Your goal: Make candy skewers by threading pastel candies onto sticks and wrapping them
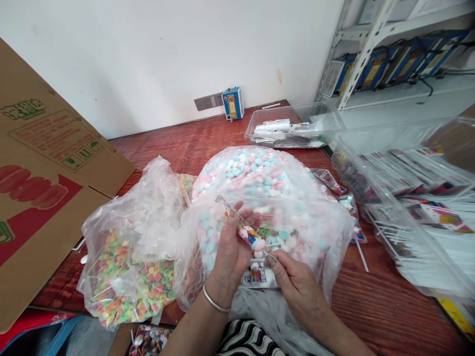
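My left hand (234, 242) is palm up and holds a small colourful printed candy wrapper (249, 236), with the thumb near its upper end. A pale pink, rounded sweet shows at the wrapper's lower end. My right hand (293, 277) pinches the thin white stick below it between thumb and fingers. Just behind both hands lies a big clear bag (260, 173) of pink, blue and white marshmallow-like sweets. Under the hands, a white printed packet (256, 276) is partly covered.
On the left are a clear bag of ring-shaped colourful sweets (122, 277) and a tall cardboard box (48, 163). To the right, a clear plastic bin (374, 217) holds white sticks and printed wrappers. A clear tray (256, 118) and a blue device (233, 104) stand at the back.
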`<state>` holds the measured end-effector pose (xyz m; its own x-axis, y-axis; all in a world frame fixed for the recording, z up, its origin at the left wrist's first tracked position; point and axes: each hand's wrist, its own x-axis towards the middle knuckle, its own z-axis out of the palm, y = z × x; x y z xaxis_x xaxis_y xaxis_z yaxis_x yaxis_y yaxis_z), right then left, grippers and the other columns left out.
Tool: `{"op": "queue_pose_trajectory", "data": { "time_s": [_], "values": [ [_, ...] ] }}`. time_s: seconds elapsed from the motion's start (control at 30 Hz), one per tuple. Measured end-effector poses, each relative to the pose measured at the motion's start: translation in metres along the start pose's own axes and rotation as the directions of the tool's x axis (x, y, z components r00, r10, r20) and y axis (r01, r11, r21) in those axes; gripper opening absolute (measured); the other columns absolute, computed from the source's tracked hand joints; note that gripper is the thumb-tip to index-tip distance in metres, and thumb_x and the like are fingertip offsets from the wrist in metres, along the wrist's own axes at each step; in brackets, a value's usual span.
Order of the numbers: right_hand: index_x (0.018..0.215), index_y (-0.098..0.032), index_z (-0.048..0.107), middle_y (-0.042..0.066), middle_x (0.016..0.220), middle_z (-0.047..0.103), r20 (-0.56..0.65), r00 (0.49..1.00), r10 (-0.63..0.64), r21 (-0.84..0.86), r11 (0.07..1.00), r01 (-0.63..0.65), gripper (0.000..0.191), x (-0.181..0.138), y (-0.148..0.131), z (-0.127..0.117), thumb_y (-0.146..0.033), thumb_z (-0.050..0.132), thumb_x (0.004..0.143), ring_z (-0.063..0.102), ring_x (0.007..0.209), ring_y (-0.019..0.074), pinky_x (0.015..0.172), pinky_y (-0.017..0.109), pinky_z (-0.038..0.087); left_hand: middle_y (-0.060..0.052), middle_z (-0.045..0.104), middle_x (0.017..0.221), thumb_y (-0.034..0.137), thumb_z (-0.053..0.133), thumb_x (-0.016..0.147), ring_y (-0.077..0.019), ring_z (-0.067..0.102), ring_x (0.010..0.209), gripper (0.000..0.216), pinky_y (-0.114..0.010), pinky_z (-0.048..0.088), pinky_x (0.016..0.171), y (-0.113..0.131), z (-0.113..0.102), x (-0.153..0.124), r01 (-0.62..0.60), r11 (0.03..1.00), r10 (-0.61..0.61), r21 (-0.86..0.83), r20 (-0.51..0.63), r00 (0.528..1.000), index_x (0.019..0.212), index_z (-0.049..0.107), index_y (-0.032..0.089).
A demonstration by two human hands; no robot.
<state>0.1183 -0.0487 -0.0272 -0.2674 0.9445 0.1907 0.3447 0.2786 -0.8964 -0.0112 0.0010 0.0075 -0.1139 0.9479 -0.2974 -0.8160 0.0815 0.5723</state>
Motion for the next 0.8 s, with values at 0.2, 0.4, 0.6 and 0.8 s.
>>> {"op": "queue_pose_trajectory", "data": {
  "time_s": [0.2,0.4,0.6,0.8],
  "values": [
    [0.077,-0.023,0.050,-0.004,0.061,0.047,-0.033,0.999,-0.002,0.012,1.000,0.003,0.028,-0.006,0.001,0.012,-0.029,0.036,0.101,0.046,0.054,0.0140,0.051,0.023,0.036,0.010,0.041,0.059,0.034,0.069,0.085,-0.0011,0.038,0.043,0.020,-0.016,0.040,0.049,0.001,-0.001,0.007,0.065,0.990,-0.067,-0.127,-0.012,0.998,0.091,0.060,0.017],
    [0.080,-0.022,0.051,-0.002,0.065,0.051,0.000,0.999,0.045,0.061,0.997,-0.045,0.026,-0.003,0.004,0.015,-0.031,0.037,0.100,0.048,0.057,0.0146,0.055,0.025,0.035,0.007,0.048,0.063,0.036,0.068,0.086,-0.0043,0.046,0.049,0.022,-0.018,0.045,0.053,-0.019,0.001,-0.003,0.038,0.998,-0.039,-0.048,-0.030,0.999,0.092,0.060,0.016],
    [0.080,-0.022,0.053,-0.010,0.047,0.033,0.257,0.927,0.272,0.569,0.733,-0.372,0.032,-0.003,0.005,0.013,-0.046,0.043,0.098,0.027,0.040,0.0099,0.044,0.023,0.029,0.000,0.060,0.082,0.036,0.066,0.086,-0.0102,0.060,0.069,0.030,-0.024,0.052,0.068,-0.001,-0.002,0.000,0.104,0.988,-0.099,-0.111,0.045,0.994,0.108,0.062,0.015],
    [0.081,-0.021,0.054,-0.015,0.041,0.023,0.415,0.879,0.236,0.772,0.420,-0.477,0.032,-0.006,0.006,0.019,-0.050,0.052,0.095,0.014,0.035,0.0065,0.042,0.021,0.031,0.008,0.049,0.062,0.031,0.066,0.088,-0.0019,0.046,0.046,0.018,-0.017,0.049,0.057,0.011,-0.004,0.005,0.180,0.954,-0.180,-0.241,0.023,0.983,0.098,0.062,0.016]
  ]
}}
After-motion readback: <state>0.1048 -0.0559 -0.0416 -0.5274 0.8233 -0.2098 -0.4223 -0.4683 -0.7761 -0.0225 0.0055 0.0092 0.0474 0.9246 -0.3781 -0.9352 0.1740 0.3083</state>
